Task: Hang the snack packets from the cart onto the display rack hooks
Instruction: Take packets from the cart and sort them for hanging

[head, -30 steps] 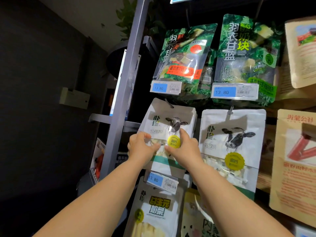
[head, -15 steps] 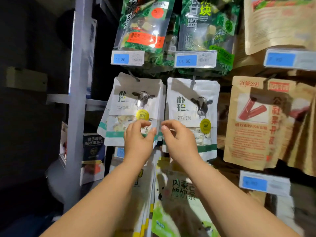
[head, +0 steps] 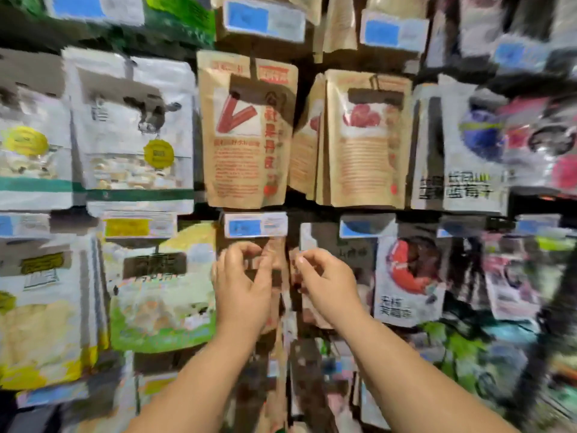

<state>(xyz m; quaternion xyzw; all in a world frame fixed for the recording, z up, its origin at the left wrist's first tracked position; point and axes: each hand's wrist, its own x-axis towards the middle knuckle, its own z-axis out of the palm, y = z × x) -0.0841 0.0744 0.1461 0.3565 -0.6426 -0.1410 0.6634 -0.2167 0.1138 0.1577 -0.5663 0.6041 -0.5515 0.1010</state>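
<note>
Two hands reach up side by side to the display rack (head: 293, 210), just below a blue price tag (head: 255, 225). The left hand (head: 242, 290) has its fingers curled and pinched at the top edge of a brown snack packet (head: 274, 260) that hangs directly under that tag. The right hand (head: 327, 285) is curled too, thumb and forefinger close together just right of the packet's top; the blur keeps me from telling whether it grips the packet or only touches it. The packet hangs upright, long axis vertical, top edge toward the hook, most of its face hidden behind the hands.

In the row above, six hanging stacks are countable. Two are white cow packets (head: 134, 129) with yellow round labels, at the left. Two are kraft-paper packets, one printed with red sticks (head: 246, 129) and one with red slices (head: 365, 135). Then comes one white blueberry packet (head: 468, 145), and one pink-and-black packet (head: 549, 142) at the far right. All hang upright, faces outward.

In the hands' row, a green-and-yellow packet (head: 162, 289) hangs to the left and a white packet with a red picture (head: 409, 279) to the right. Farther out the packets smear too much to count. At least seven blue price tags show across the rack.
</note>
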